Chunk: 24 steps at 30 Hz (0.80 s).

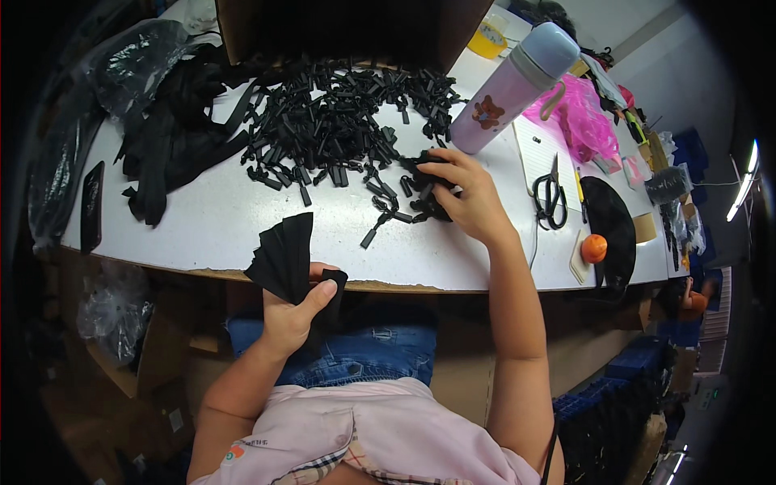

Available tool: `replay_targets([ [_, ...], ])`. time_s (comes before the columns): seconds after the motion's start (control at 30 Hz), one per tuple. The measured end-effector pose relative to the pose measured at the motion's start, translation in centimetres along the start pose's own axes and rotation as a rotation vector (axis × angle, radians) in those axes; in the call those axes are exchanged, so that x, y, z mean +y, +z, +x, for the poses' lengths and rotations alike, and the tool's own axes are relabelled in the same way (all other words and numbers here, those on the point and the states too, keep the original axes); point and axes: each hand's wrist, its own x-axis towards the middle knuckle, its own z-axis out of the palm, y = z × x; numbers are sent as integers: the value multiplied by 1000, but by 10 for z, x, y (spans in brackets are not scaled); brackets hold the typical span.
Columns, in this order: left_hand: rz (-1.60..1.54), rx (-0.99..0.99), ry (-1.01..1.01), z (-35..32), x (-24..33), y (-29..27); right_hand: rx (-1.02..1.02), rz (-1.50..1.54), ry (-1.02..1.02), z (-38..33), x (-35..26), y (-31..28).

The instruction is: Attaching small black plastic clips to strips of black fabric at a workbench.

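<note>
My left hand (pixel 293 317) is closed at the table's near edge. Its thumb presses a fanned bundle of black fabric strips (pixel 284 257), and part of the bundle folds down beside the thumb. Farther right, my right hand (pixel 473 198) reaches over the white table with fingers curled round a small cluster of black zipper pulls (pixel 427 194). These look like little dark tabs with short links; the fingers partly cover them. The large pile of similar pulls (pixel 323 121) spreads behind and to the left, with several loose ones lying toward me.
A lilac bottle (pixel 505 97) stands right behind my right hand. Black scissors (pixel 550 198), an orange round object (pixel 594 248) and pink plastic (pixel 582 121) lie to the right. Black strips (pixel 174 145) and a phone (pixel 93 206) are at left. An open box (pixel 347 32) stands behind the pile.
</note>
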Motion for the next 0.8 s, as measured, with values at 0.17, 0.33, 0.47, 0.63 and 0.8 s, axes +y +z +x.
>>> replay_targets([
  [0.17,11,-44,-18,0,0,7,140,-228,-18,-23,-14,21],
  [0.33,32,-47,-40,0,-1,18,54,-101,-131,-34,-37,33],
  [0.47,61,-41,-60,-2,0,17,100,85,-75,-33,-27,27],
  [0.63,27,-7,-126,-5,-4,11,365,-352,-54,-42,-30,25],
  [0.8,120,-34,75,-7,-5,22,302,447,15,-81,-86,46],
])
